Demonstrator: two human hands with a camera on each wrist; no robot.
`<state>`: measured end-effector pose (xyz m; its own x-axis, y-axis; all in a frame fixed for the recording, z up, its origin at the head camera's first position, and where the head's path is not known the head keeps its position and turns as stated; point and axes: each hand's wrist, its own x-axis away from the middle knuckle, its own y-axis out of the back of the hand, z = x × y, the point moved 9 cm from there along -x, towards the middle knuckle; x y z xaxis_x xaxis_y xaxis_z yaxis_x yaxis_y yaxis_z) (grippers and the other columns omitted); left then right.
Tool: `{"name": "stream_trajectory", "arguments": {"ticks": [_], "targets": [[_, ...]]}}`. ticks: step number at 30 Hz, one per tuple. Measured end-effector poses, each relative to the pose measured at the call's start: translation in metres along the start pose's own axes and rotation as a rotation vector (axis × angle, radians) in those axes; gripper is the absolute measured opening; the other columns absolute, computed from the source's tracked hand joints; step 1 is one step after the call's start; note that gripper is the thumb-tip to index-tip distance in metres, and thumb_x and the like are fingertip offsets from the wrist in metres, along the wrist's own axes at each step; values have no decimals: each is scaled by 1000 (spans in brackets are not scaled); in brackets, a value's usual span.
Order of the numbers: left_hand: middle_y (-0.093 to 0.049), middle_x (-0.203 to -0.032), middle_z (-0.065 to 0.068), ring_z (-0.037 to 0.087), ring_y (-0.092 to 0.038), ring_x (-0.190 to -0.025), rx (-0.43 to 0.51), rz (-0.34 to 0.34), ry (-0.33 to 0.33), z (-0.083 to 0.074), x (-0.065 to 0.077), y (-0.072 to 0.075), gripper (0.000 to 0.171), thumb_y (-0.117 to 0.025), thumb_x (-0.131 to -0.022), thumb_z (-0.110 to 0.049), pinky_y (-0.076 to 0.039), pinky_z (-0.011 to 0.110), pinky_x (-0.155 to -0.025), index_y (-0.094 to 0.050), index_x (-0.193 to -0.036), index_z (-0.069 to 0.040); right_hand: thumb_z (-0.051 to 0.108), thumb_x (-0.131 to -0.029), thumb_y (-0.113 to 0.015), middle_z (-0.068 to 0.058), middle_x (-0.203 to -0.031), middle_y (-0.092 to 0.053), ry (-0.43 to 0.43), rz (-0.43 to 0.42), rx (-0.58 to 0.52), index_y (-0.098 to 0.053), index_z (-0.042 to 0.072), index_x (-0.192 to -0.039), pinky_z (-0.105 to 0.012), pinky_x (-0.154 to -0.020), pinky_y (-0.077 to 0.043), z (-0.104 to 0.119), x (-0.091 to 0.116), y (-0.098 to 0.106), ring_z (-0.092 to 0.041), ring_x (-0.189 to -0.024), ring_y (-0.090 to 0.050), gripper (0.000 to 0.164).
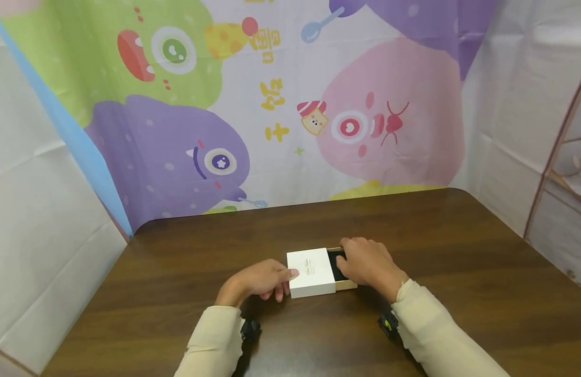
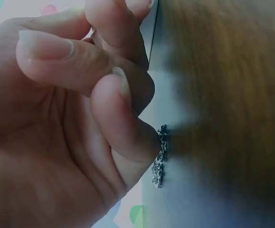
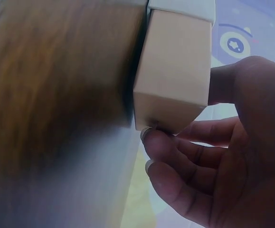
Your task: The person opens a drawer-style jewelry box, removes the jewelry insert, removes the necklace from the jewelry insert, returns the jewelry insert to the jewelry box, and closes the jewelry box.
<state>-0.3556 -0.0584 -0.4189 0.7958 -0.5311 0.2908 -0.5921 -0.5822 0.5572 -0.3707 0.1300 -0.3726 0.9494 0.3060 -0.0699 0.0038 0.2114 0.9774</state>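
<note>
A white slide-out box lies on the table, its printed sleeve (image 1: pixel 314 264) partly off a tan inner tray (image 1: pixel 345 285). Black lining (image 1: pixel 335 262) shows inside the exposed part of the tray. My left hand (image 1: pixel 264 277) holds the sleeve's left end, thumb on top and the other fingers by its side. On the right, my right hand (image 1: pixel 368 259) grips the tray's outer end. In the right wrist view the tan tray (image 3: pixel 175 57) sticks out of the sleeve (image 3: pixel 184 7), with fingertips against its end. Whatever lies under the lining is hidden.
The brown wooden table (image 1: pixel 177 335) reaches back to a hanging cloth (image 1: pixel 286 173) with cartoon monsters. Pale sheets (image 1: pixel 41 173) hang at both sides. A dark speckled strip (image 2: pixel 160 161) shows beyond the fingers in the left wrist view; its kind is unclear.
</note>
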Motion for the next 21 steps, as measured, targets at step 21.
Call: {"name": "stream_trajectory", "arguments": {"ticks": [21], "targets": [[-59,-61,3,11,-40,-45,-12,-9,29,1,1,0,50,-51,-104,-43,-38,24,-46,-70,-78,-5,22,-91,-57,-13,-120,-67,11,13,-26,-64,3,-130,-37,-55,-44,6,1,-2,-21,-75,-57,43]]}}
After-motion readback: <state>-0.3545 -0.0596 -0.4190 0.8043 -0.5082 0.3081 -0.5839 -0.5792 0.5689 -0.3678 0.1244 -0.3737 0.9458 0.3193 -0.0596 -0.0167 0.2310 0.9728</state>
